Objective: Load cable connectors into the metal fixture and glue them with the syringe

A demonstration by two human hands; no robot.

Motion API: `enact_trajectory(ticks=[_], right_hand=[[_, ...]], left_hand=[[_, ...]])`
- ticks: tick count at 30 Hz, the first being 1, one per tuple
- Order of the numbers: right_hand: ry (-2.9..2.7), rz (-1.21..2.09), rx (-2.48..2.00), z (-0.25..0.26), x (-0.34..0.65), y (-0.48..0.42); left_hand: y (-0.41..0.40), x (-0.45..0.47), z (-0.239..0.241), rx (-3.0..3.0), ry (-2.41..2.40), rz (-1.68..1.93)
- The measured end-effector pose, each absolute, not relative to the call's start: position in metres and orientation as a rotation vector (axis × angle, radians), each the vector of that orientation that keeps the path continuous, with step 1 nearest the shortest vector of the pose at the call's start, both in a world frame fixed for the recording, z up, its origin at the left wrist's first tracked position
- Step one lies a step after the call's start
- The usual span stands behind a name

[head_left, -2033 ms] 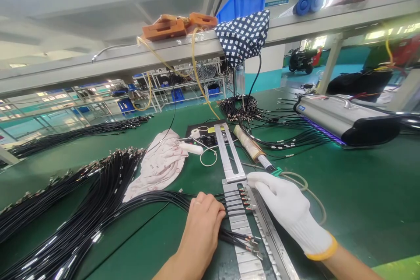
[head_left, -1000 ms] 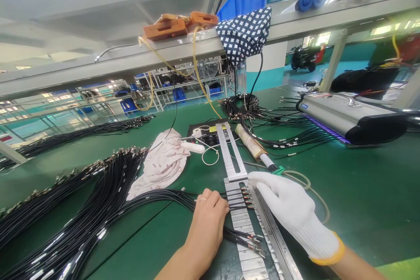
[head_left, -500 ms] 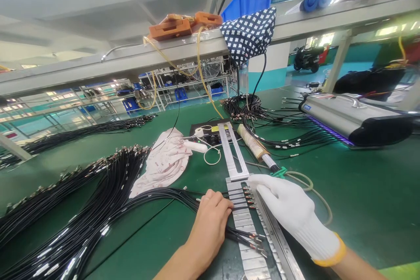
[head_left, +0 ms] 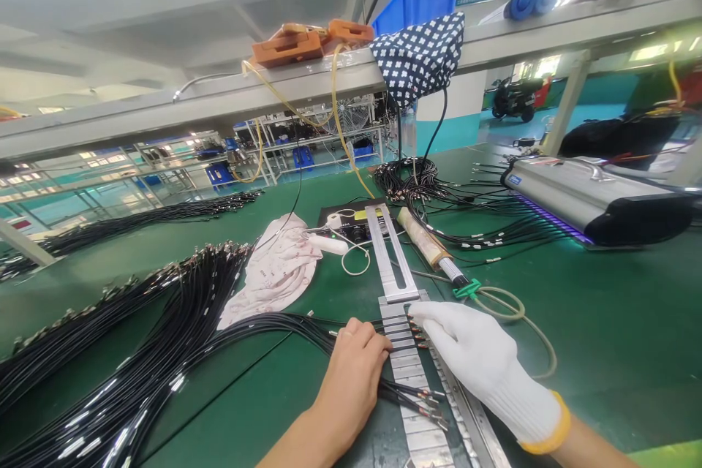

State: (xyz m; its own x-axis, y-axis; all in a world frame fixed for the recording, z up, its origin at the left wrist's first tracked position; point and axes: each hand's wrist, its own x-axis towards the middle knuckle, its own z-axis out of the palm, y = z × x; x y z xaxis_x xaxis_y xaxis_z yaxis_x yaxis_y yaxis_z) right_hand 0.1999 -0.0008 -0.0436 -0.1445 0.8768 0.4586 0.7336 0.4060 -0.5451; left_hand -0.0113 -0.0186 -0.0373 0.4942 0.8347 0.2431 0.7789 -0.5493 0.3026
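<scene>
Bare left hand (head_left: 351, 373) lies palm-down, fingers flat, pinning a few black cables (head_left: 285, 325) against the green desk (head_left: 603, 322); it presses rather than grips. Their metal-tipped ends (head_left: 420, 340) rest across the slotted metal jig (head_left: 409, 373). Gloved right hand (head_left: 482, 362) lies open on the jig's rail, fingertips at the tips, holding nothing. The cables look light, limp and springy; best held on the sheath just behind the small, probably delicate tips. A large bundle (head_left: 137, 336) lies left.

The green tabletop (head_left: 603, 322) carries black cable bundles (head_left: 137, 351) along its left side and a metal jig (head_left: 409, 373) near the front edge. A pale cloth (head_left: 277, 270) lies mid-table, a grey lamp unit (head_left: 592, 197) toward the right edge.
</scene>
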Motion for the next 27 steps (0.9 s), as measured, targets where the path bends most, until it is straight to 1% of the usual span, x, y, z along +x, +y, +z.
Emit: enact_trajectory(ticks=[5, 10, 17, 23, 27], right_hand=[[-1.912, 0.259, -1.389, -0.041, 0.203, 0.0], [-1.871, 0.313, -1.438, -0.036, 0.206, 0.003], [-1.73, 0.642, -1.633, -0.019, 0.209, 0.004], [-1.775, 0.928, -1.467, -0.007, 0.211, -0.001], [-1.766, 1.023, -1.358, -0.006, 0.213, -0.001]], left_hand=[[-0.018, -0.012, -0.035, 2.638, 1.428, 0.504], [-0.018, -0.014, -0.032, 2.686, 1.427, 0.665], [-0.018, -0.015, -0.031, 2.665, 1.411, 1.075], [-0.019, -0.014, -0.034, 2.703, 1.404, 1.154], [-0.021, -0.013, -0.034, 2.734, 1.389, 1.174]])
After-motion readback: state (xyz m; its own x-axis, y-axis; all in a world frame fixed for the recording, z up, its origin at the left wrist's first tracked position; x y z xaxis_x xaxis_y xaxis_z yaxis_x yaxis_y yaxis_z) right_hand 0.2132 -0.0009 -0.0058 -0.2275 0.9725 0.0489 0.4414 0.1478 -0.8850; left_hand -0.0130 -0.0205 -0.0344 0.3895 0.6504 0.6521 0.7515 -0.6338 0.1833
